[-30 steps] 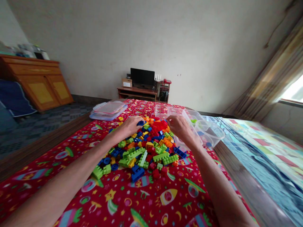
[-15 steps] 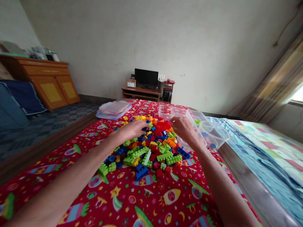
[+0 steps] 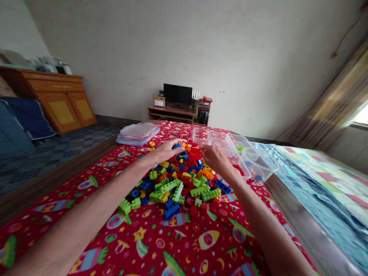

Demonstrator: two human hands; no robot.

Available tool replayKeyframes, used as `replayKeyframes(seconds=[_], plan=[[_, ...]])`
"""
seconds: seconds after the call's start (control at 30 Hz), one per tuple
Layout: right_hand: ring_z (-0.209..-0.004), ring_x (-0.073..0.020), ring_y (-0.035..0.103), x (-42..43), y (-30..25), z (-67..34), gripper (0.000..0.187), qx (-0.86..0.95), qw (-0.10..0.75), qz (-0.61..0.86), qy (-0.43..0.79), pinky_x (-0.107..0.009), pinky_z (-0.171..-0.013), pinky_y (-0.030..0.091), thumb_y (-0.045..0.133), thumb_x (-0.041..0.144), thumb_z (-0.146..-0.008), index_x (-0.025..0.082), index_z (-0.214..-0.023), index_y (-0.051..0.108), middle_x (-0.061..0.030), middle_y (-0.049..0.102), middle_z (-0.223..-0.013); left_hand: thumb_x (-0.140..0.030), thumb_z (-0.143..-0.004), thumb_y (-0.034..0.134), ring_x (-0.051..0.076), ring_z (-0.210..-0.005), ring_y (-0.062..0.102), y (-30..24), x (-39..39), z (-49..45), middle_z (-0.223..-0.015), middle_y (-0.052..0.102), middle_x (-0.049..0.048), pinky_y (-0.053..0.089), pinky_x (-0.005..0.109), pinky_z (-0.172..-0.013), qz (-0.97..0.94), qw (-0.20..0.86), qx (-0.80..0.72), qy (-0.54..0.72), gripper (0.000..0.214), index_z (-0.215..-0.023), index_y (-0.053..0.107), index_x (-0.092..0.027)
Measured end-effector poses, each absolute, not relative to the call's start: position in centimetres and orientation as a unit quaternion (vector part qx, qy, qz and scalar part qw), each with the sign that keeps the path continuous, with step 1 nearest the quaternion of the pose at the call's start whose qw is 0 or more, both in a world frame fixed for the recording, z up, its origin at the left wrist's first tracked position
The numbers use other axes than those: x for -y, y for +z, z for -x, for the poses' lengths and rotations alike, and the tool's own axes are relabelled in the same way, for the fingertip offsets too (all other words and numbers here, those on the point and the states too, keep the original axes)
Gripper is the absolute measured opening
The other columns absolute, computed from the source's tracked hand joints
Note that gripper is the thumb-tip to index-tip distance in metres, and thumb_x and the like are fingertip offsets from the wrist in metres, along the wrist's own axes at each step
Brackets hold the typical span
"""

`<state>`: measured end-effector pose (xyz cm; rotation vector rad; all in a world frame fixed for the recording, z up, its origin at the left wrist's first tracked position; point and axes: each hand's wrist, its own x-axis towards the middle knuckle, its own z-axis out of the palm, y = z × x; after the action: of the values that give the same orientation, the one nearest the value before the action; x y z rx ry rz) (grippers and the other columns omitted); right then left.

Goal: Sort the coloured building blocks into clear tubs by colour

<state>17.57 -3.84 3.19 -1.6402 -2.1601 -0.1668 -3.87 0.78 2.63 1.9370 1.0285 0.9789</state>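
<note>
A heap of plastic building bricks (image 3: 172, 186) in green, blue, red, yellow and orange lies on the red patterned cloth (image 3: 161, 245). At the heap's far left side, my left hand (image 3: 166, 150) has its thumb and fingers closed around a blue brick (image 3: 177, 146). My right hand (image 3: 216, 156) is over the far right side, palm down and fingers curled in by the red bricks (image 3: 195, 155). Whatever those fingers hold is hidden. Under and beside my right wrist stands a clear plastic container (image 3: 246, 174), with a red brick (image 3: 238, 169) in it.
More clear containers (image 3: 201, 133) stand behind, and a round clear tub (image 3: 271, 165) at the right holds a few pieces. Stacked plastic lids (image 3: 138, 134) lie at the far left. A bed (image 3: 324, 184) adjoins the table's right side. A monitor (image 3: 177, 95) stands on a desk beyond.
My left hand has lifted slightly, and a blue brick now shows between its fingers. My right hand has shifted left and down toward the red bricks; a red brick is now visible in the container.
</note>
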Motion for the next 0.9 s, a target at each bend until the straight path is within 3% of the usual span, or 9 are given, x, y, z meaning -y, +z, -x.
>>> replayKeyframes(seconds=[0.13,0.27,0.37,0.57,0.73,0.9], plan=[[-0.086,-0.0187,0.067,3.8,2.5,-16.8,0.038,0.814,0.303,0.495,-0.008,-0.027,-0.073,0.044,0.047,0.032,-0.094,0.015,-0.126,0.057,-0.0108,0.073,-0.096,-0.026,-0.082,0.068,0.015,-0.087,0.063,2.9,0.6,2.8,-0.103,0.066,0.0062,0.054,0.03,-0.081,-0.576,0.606,-0.351,0.422,0.031,-0.111,0.061,-0.017],[-0.092,-0.0209,0.066,4.2,2.4,-15.7,0.049,0.843,0.309,0.439,0.01,-0.03,-0.077,0.046,0.058,0.03,-0.088,0.015,-0.134,0.051,-0.0131,0.07,-0.108,-0.018,-0.083,0.066,0.012,-0.081,0.063,2.8,1.3,2.0,-0.102,0.065,0.0061,0.055,0.02,-0.068,-0.542,0.662,-0.314,0.412,0.026,-0.109,0.061,-0.016],[-0.095,-0.0217,0.065,4.5,2.2,-15.0,0.051,0.849,0.289,0.442,0.002,-0.03,-0.077,0.046,0.063,0.03,-0.084,0.016,-0.131,0.052,-0.012,0.069,-0.109,-0.017,-0.082,0.068,0.011,-0.078,0.063,2.6,1.8,1.4,-0.105,0.066,0.0064,0.053,0.016,-0.061,-0.561,0.668,-0.302,0.384,0.039,-0.119,0.058,-0.019],[-0.083,-0.0187,0.061,4.3,1.1,-14.6,0.035,0.861,0.258,0.438,0.0,-0.026,-0.068,0.042,0.064,0.027,-0.083,0.013,-0.114,0.056,-0.011,0.068,-0.097,-0.016,-0.079,0.071,0.013,-0.08,0.067,1.5,2.5,0.7,-0.111,0.066,0.0082,0.055,0.021,-0.069,-0.562,0.667,-0.333,0.357,0.067,-0.138,0.042,-0.023],[-0.074,-0.0163,0.059,3.9,1.1,-15.4,0.029,0.853,0.255,0.455,0.0,-0.025,-0.062,0.038,0.055,0.016,-0.085,0.012,-0.114,0.054,-0.0087,0.069,-0.086,-0.026,-0.086,0.063,0.015,-0.074,0.068,1.3,2.5,0.7,-0.089,0.071,0.0056,0.055,0.027,-0.072,-0.582,0.661,-0.355,0.314,0.059,-0.139,0.039,-0.02],[-0.065,-0.0159,0.058,2.7,3.3,-19.3,0.029,0.774,0.305,0.551,-0.072,-0.025,-0.058,0.034,0.054,0.023,-0.087,0.011,-0.114,0.057,-0.0074,0.068,-0.078,-0.036,-0.086,0.057,0.019,-0.082,0.067,2.2,1.2,1.8,-0.084,0.071,0.0062,0.054,0.029,-0.073,-0.727,0.474,-0.377,0.324,0.048,-0.129,0.054,-0.014]])
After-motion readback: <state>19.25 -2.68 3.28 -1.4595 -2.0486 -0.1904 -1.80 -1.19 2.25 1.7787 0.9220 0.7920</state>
